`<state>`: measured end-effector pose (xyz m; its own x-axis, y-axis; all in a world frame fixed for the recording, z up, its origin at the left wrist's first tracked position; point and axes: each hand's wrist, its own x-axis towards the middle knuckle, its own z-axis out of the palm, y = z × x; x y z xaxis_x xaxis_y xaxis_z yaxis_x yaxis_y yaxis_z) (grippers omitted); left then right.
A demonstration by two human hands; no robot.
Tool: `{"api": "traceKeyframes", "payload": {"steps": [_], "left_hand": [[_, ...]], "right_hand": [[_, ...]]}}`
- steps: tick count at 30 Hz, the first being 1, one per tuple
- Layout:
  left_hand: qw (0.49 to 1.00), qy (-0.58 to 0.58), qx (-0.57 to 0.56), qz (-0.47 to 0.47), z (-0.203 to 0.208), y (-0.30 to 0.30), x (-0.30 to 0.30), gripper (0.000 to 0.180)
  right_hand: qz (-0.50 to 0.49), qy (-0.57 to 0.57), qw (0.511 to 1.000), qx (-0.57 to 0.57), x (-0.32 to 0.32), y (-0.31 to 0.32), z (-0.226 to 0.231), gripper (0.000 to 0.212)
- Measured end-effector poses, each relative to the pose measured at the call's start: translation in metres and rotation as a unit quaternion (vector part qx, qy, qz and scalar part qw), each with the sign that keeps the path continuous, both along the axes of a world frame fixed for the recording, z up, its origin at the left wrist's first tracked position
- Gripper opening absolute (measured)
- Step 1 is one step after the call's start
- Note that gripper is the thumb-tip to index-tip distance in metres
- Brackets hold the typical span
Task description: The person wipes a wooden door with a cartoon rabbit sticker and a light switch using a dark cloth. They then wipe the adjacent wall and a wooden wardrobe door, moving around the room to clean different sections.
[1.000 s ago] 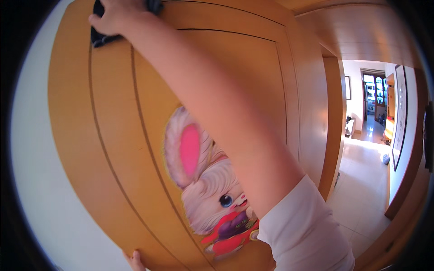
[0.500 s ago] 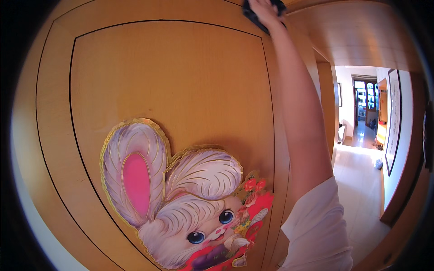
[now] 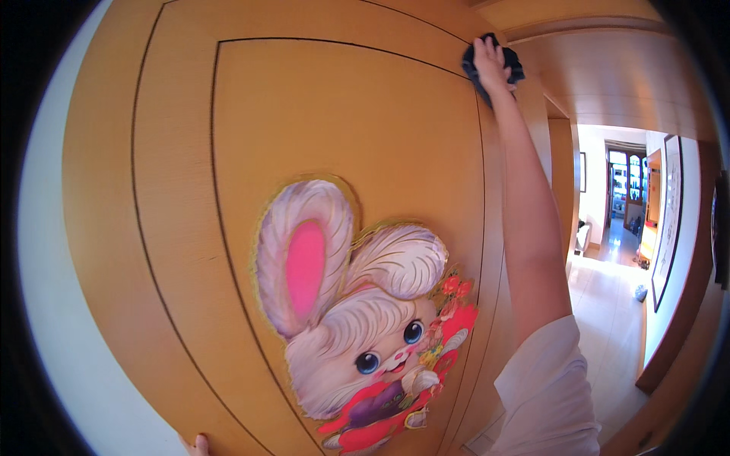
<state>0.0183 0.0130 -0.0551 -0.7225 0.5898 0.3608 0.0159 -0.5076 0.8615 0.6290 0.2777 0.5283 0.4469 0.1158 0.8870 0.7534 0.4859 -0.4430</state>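
High at the door's upper right corner, my right hand (image 3: 493, 70) presses a dark cloth (image 3: 518, 67) flat to the wood, fingers laid over it. My right arm is stretched up, in a short white sleeve. The brown wooden door (image 3: 342, 114) has dark grooved lines framing its panel. A rabbit decoration (image 3: 342, 334), with a pink inner ear and red flowers, is stuck on that panel below my hand. At the bottom left, just the fingertips of my left hand (image 3: 198, 445) show, curled at the door's left edge; the rest is out of view.
A pale wall (image 3: 57, 251) lies left of the door. On the right a bright hallway with a shiny tiled floor (image 3: 604, 327) runs back to a doorway with shelves. A framed picture (image 3: 668, 220) hangs on the hallway wall, and a wooden panel (image 3: 631, 76) spans overhead.
My right hand and the cloth now appear lower and farther right in view. The view has shifted, with the rabbit farther right. My left fingertips have come into sight at the door's edge.
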Motion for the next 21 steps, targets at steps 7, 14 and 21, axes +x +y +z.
{"api": "traceKeyframes", "payload": {"steps": [7,14,21], "left_hand": [[0.994,0.074,0.043,-0.065,-0.022,0.016,-0.021,0.064],[0.984,0.108,0.081,-0.113,0.012,0.003,0.004,0.061],[0.980,0.116,0.103,-0.129,0.025,0.001,0.011,0.059]], "right_hand": [[0.003,-0.059,0.998,0.033,-0.217,-0.122,-0.019,0.071],[-0.004,-0.207,0.967,0.148,-0.410,-0.209,-0.055,0.063],[0.073,-0.258,0.893,0.362,-0.511,-0.217,-0.086,0.058]]}}
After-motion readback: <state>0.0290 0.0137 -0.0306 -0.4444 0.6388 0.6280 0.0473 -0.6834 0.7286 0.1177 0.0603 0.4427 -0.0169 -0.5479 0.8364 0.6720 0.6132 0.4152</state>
